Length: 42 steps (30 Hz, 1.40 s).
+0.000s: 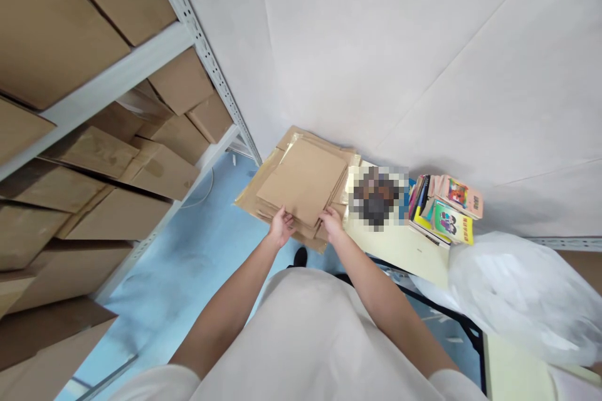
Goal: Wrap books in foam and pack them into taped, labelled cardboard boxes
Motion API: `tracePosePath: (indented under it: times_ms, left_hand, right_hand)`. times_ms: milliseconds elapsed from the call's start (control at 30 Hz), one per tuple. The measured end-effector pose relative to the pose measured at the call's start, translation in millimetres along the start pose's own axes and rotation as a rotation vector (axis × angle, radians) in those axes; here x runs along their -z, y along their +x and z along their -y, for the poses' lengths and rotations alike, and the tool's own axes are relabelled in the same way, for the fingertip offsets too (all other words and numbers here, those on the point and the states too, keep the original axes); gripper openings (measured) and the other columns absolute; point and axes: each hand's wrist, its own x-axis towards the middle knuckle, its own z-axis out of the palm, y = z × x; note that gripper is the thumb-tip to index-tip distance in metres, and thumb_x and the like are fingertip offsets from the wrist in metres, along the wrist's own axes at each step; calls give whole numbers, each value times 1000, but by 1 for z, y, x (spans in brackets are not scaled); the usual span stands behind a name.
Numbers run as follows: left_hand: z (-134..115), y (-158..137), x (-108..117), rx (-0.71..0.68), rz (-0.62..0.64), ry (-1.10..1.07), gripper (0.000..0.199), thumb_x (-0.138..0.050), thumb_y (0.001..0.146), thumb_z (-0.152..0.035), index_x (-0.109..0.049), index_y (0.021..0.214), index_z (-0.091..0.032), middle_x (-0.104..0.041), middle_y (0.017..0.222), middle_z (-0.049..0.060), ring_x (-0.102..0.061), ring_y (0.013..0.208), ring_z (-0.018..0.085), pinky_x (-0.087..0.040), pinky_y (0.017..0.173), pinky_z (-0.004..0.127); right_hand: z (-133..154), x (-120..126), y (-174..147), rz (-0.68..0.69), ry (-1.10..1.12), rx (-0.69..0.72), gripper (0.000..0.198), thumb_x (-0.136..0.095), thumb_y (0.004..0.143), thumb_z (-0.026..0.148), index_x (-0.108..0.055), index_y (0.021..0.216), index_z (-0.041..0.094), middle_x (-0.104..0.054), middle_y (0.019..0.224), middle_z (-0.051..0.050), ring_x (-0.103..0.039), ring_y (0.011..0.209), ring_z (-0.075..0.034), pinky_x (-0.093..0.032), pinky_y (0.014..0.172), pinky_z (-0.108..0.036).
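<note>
A stack of flat brown cardboard sheets (pixel 305 172) lies in front of me by the wall, with larger flattened pieces and strips of tape at its edges. My left hand (pixel 282 227) is closed on the near edge of the stack, fingers over the top. At the near right corner, my right hand (pixel 332 222) pinches the sheets, its thumb on the upper face. How many sheets each hand grips cannot be made out. The fingertips under the edge are hidden.
A shelf rack (pixel 162 53) full of cardboard boxes (pixel 155 166) stands on the left. To the right is a cream table (pixel 399 244) with several colourful books (pixel 446 207), beside a blurred-out patch. A large clear plastic bag (pixel 522 288) bulges farther right. The floor (pixel 197 250) is blue.
</note>
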Motion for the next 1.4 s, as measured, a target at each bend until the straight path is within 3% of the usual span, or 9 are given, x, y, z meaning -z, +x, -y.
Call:
tracePosePath:
  times_ms: [300, 500, 633, 733, 833, 967, 1133, 1300, 1400]
  left_hand:
    - [-14, 24, -10, -140, -3, -58, 10, -59, 82, -25, -51, 82, -20, -62, 81, 1, -63, 80, 11, -50, 80, 28]
    - [-22, 22, -19, -283, -40, -73, 28, -67, 75, -16, -43, 89, -23, -60, 75, -3, -61, 59, 7, -52, 68, 26]
    - [-20, 14, -2, -392, -25, -27, 30, -66, 73, -18, -46, 95, -23, -62, 74, -3, -63, 63, 10, -51, 64, 24]
    - [-19, 9, 16, -502, 26, 77, 33, -68, 69, -22, -52, 97, -22, -65, 79, 0, -64, 66, 11, -50, 59, 22]
    - [-20, 3, 26, -489, 140, 235, 38, -71, 64, -28, -55, 97, -21, -67, 79, 2, -64, 65, 13, -48, 56, 22]
    - [-22, -11, 12, -414, 394, 454, 44, -74, 60, -35, -57, 97, -20, -69, 79, 3, -66, 71, 17, -50, 66, 28]
    - [-7, -33, -41, -368, 710, 786, 41, -75, 63, -41, -59, 94, -20, -70, 80, 4, -66, 74, 18, -50, 76, 33]
    - [48, -66, -110, -401, 919, 1053, 35, -73, 66, -46, -56, 83, -20, -67, 75, 3, -65, 70, 17, -51, 70, 33]
    - [95, -94, -155, -592, 971, 1124, 44, -68, 71, -48, -55, 102, -20, -68, 95, 9, -65, 88, 22, -51, 80, 39]
  right_hand:
    - [12, 1, 2, 70, 4, -14, 36, -62, 63, 23, -60, 99, 19, -68, 99, -5, -63, 81, -16, -47, 61, -24]
    - [6, 14, -5, 139, -24, -65, 27, -64, 67, 26, -60, 93, 21, -67, 87, -3, -63, 69, -13, -46, 59, -24]
    - [1, 44, -14, 114, -55, -71, 26, -66, 65, 27, -61, 89, 19, -65, 81, -2, -61, 66, -13, -45, 59, -25]
    - [1, 77, -18, -5, -58, -17, 33, -65, 65, 33, -60, 96, 20, -65, 92, -3, -61, 76, -15, -46, 66, -27]
    - [7, 117, -20, -209, -109, 157, 40, -62, 68, 41, -59, 101, 18, -64, 101, -8, -60, 89, -19, -48, 78, -33]
    - [17, 183, -30, -406, -245, 367, 53, -61, 70, 49, -60, 110, 15, -60, 116, -16, -56, 105, -26, -46, 88, -42]
    - [16, 277, -64, -495, -110, 400, 68, -66, 68, 52, -51, 126, 20, -51, 133, -14, -52, 117, -27, -44, 93, -43]
    - [-7, 371, -130, -506, 303, 373, 52, -65, 70, 51, -54, 111, 21, -69, 97, -7, -65, 83, -20, -51, 69, -32]
    - [-31, 420, -179, -550, 434, 420, 36, -67, 70, 47, -56, 94, 23, -68, 86, -2, -63, 75, -17, -50, 65, -29]
